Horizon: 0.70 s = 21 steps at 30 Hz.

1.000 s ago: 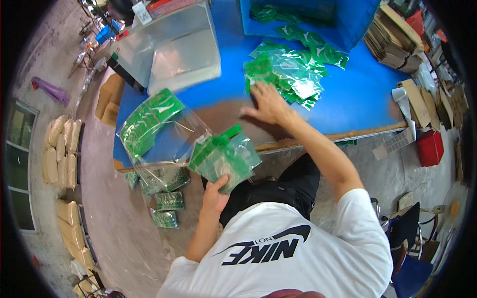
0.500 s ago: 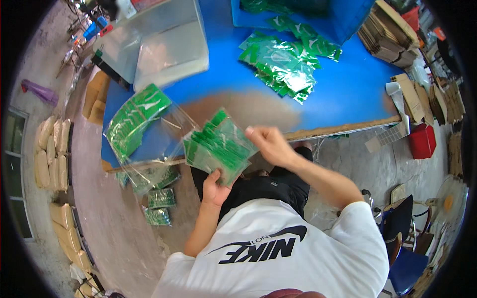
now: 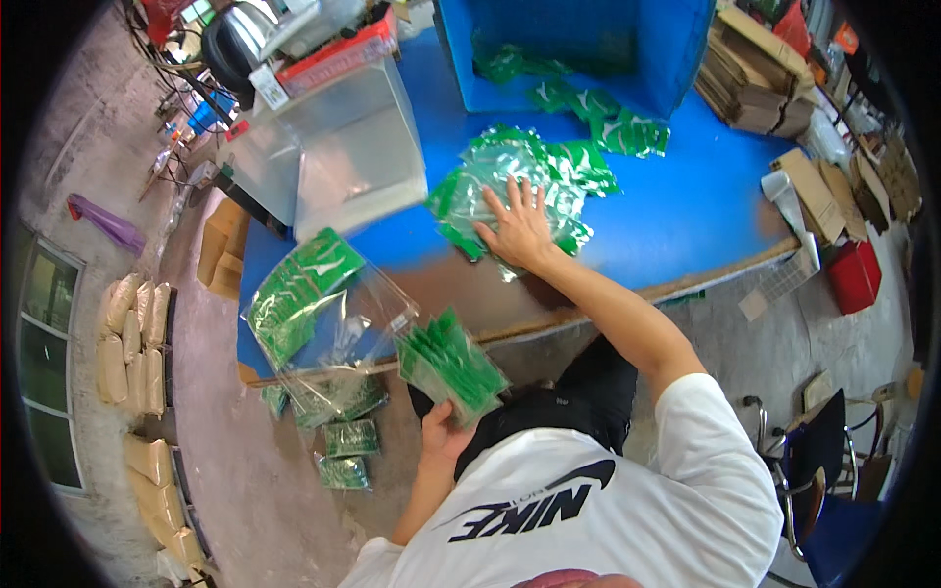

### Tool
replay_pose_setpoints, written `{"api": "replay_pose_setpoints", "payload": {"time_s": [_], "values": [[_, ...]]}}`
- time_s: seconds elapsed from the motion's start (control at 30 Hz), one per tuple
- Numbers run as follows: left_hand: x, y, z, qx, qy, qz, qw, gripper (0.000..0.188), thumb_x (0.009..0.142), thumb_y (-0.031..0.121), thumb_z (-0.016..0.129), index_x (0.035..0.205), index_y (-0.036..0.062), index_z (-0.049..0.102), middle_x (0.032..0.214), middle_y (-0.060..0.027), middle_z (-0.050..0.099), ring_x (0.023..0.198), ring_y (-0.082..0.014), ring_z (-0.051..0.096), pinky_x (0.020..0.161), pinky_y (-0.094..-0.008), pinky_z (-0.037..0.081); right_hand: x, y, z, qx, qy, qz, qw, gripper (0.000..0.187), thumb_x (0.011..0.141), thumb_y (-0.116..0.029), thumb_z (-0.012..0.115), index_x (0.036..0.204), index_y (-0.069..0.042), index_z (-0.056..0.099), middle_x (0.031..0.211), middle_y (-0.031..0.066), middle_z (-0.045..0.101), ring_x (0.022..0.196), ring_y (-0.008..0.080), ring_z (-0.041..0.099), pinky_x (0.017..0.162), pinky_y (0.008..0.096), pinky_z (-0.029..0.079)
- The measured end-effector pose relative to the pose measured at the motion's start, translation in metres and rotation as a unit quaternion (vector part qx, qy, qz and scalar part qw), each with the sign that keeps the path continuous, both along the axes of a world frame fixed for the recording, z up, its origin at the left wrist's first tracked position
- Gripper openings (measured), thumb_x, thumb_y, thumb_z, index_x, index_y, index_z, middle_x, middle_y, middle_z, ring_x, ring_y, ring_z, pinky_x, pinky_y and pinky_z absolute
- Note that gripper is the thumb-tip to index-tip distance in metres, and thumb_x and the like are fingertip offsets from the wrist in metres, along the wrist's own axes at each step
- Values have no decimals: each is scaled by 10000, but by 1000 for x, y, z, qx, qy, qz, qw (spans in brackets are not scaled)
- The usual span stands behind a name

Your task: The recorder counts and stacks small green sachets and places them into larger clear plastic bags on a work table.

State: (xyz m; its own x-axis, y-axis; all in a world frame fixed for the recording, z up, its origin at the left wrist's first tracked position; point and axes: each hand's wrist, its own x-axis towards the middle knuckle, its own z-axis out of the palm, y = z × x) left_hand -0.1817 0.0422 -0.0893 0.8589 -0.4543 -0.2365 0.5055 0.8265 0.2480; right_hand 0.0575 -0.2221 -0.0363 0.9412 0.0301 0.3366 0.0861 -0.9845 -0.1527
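Note:
My left hand (image 3: 443, 431) grips the lower end of a fanned stack of green-and-clear packets (image 3: 453, 365), held in front of the table's near edge. Farther forward, my right hand (image 3: 521, 230) lies with its fingers spread on a loose pile of shiny green packets (image 3: 500, 157) on the blue table (image 3: 676, 206). To the left of the held stack is a clear plastic bag (image 3: 387, 294) with a row of green packets (image 3: 299, 294) inside. This bag hangs partly over the table edge.
A blue bin (image 3: 559, 39) lies open toward me at the back, with green packets inside and spilling out. A translucent box (image 3: 363, 147) stands at the left. Flattened cardboard (image 3: 750, 78) is stacked at the right. Below the table edge, bundled green packs (image 3: 350, 438) are on the left.
My right hand has left the held stack and moved forward onto the loose pile, its fingers now spread. My left hand still keeps hold of the stack. The whole view has shifted somewhat.

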Motion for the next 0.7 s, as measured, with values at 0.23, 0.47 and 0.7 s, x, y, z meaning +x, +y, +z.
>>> {"api": "replay_pose_setpoints", "payload": {"time_s": [0.23, 0.47, 0.7], "values": [[14, 2, 20, 46, 1, 16, 999, 640, 812, 96, 742, 1396, 41, 486, 1395, -112, 560, 1309, -311, 514, 1153, -481, 353, 7, 27, 47, 51, 94, -26, 994, 650, 970, -556, 452, 1433, -102, 494, 1477, 294, 392, 1383, 489, 329, 1097, 667, 245], [9, 8, 10, 85, 21, 40, 995, 627, 843, 69, 731, 1409, 53, 462, 1387, -100, 546, 1328, -298, 489, 1152, -476, 356, -37, 2, 33, -47, -61, 172, 982, 658, 977, -572, 456, 1393, -69, 536, 1451, 195, 479, 1433, 415, 304, 1165, 592, 224], [13, 2, 18, 94, 27, 116, 988, 614, 888, 97, 693, 1429, 28, 410, 1420, -153, 514, 1341, -331, 478, 1169, -517, 353, -129, 50, 47, 6, 65, 364, 929, 411, 929, -248, 623, 1242, 16, 588, 1278, 201, 572, 1255, 408, 483, 1101, 545, 342]]}}
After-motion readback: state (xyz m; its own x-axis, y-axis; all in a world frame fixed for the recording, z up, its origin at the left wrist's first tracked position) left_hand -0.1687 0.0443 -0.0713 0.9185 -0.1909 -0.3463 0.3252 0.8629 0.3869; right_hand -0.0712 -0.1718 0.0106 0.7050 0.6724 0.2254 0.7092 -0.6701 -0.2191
